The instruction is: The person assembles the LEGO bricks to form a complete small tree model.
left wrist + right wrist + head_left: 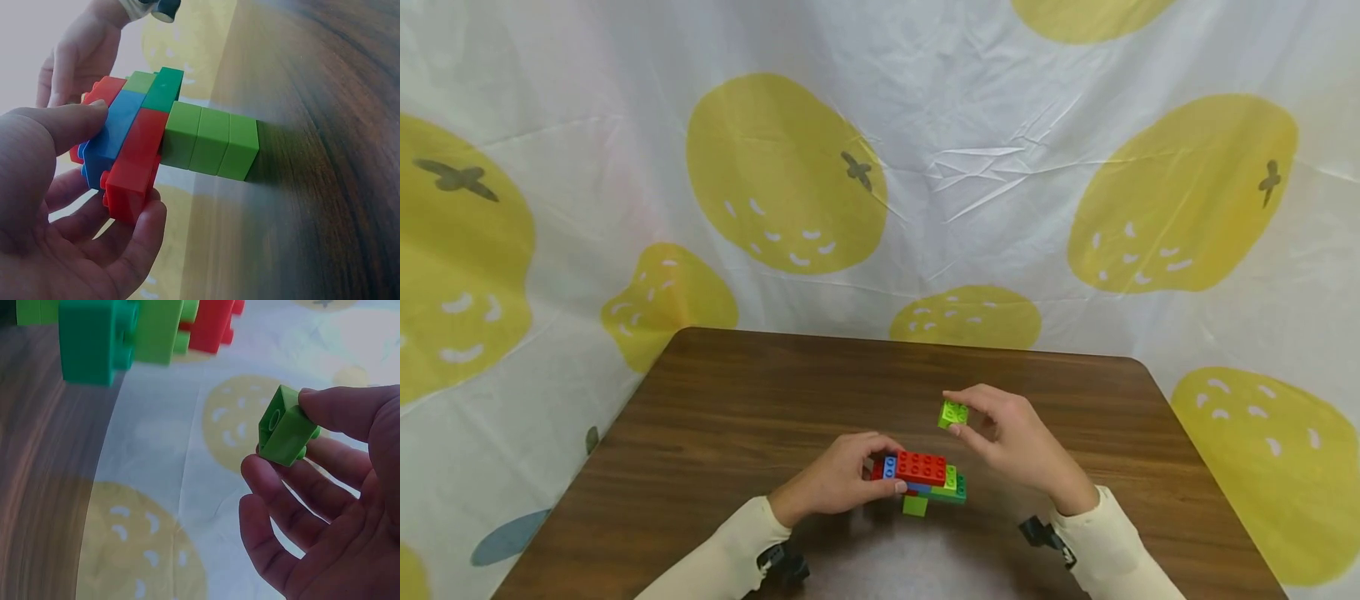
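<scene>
My left hand [842, 477] grips the left end of a toy-brick model [922, 468], thumb on its near side and fingers behind. In the left wrist view the model [128, 134] shows red, blue and green bricks in layers, on a stem of three stacked light green bricks [212, 140] that meets the table. Above and to the right of the model, apart from it, my right hand [1026, 442] pinches a light green brick [953, 414] between thumb and fingers. Studs face up on that brick; the right wrist view shows its hollow underside [275, 420].
A dark wood-grain table [760, 392] with rounded far corners carries the model. Behind and beside it hangs a white cloth [940, 217] printed with yellow fruit. Small black devices [1045, 537] are strapped at both wrists, over cream sleeves.
</scene>
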The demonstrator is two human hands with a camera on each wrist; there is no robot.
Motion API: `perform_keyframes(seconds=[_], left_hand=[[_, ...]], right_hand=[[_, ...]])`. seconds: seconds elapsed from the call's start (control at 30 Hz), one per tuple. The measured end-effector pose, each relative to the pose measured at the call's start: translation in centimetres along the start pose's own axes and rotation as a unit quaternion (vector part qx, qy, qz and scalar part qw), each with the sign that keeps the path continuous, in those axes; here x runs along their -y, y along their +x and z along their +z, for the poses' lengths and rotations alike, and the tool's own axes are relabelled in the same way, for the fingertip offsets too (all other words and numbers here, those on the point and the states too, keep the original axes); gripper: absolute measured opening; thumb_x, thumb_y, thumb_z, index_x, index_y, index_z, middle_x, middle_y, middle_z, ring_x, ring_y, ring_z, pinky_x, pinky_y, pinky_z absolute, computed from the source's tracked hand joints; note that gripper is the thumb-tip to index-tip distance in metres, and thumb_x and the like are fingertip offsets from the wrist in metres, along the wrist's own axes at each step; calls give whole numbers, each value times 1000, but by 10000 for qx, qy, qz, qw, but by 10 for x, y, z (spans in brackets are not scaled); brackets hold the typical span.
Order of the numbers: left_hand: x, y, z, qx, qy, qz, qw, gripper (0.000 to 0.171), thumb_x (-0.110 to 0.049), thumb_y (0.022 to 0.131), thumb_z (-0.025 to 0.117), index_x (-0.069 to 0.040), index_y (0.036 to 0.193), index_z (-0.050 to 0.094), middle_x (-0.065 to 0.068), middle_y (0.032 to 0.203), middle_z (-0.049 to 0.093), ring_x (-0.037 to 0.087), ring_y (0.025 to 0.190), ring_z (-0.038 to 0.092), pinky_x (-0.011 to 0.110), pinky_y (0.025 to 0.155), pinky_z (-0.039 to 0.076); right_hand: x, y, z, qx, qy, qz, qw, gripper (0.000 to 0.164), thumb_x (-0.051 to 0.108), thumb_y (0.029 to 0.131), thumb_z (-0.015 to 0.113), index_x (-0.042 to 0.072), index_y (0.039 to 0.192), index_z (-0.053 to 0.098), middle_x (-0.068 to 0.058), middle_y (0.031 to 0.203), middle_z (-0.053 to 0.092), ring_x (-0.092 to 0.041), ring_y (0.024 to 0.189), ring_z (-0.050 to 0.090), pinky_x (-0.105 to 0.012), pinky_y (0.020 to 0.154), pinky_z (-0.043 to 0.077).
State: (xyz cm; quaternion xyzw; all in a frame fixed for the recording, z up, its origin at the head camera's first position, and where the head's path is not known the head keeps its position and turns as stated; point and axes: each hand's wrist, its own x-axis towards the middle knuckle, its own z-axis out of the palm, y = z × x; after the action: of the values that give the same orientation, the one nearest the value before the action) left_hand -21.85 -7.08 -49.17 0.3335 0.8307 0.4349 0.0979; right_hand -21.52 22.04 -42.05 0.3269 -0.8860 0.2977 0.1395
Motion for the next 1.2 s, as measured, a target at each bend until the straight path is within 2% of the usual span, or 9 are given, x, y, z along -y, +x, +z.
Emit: perform_keyframes(seconds=[0.13, 0.4, 0.6, 0.8, 1.0, 1.2], left_hand=[[0, 0, 0, 9, -41, 30, 10000, 42, -39, 96, 79, -16, 129, 69, -1, 117, 71, 6, 98, 65, 18, 80, 58], [2, -1, 1, -1, -134, 73, 9999, 40, -37, 97, 79, -16, 129, 69, -1, 117, 71, 6, 100, 65, 18, 80, 58], [3, -1, 1, 2, -178, 133, 9998, 39, -37, 97, 79, -16, 128, 69, -2, 115, 71, 5, 99, 66, 19, 80, 58], [5, -1, 2, -9, -172, 141, 9998, 41, -40, 98, 78, -16, 130, 69, -3, 116, 71, 5, 101, 67, 19, 80, 58], [6, -1, 2, -29, -234, 146, 9996, 40, -39, 98, 78, -17, 130, 69, -2, 118, 71, 5, 100, 67, 19, 78, 59], [5, -1, 2, -28, -271, 213, 9994, 39, -36, 98, 78, -17, 130, 68, -2, 119, 71, 6, 100, 68, 20, 77, 60]], right_hand=[[6, -2, 5, 37, 132, -421, 9990, 43, 16, 94, 81, 13, 136, 70, 8, 114, 72, 0, 73, 56, -25, 71, 58], [17, -7, 17, 97, 349, -744, 9966, 42, 20, 95, 81, 15, 136, 70, 8, 118, 74, 0, 79, 58, -27, 76, 59], [21, -8, 25, 251, 484, -742, 9957, 38, 22, 96, 80, 16, 133, 72, 8, 119, 75, -1, 87, 66, -29, 78, 61], [22, -9, 29, 498, 641, -658, 9945, 38, 20, 95, 82, 16, 131, 72, 8, 117, 75, -1, 90, 66, -27, 76, 60], [21, -11, 33, 603, 525, -649, 9947, 42, 18, 92, 83, 11, 132, 72, 7, 113, 75, -5, 86, 64, -32, 72, 60], [19, -11, 36, 566, 587, -599, 9949, 36, 21, 95, 82, 10, 128, 75, 6, 110, 75, -4, 83, 65, -31, 70, 61]])
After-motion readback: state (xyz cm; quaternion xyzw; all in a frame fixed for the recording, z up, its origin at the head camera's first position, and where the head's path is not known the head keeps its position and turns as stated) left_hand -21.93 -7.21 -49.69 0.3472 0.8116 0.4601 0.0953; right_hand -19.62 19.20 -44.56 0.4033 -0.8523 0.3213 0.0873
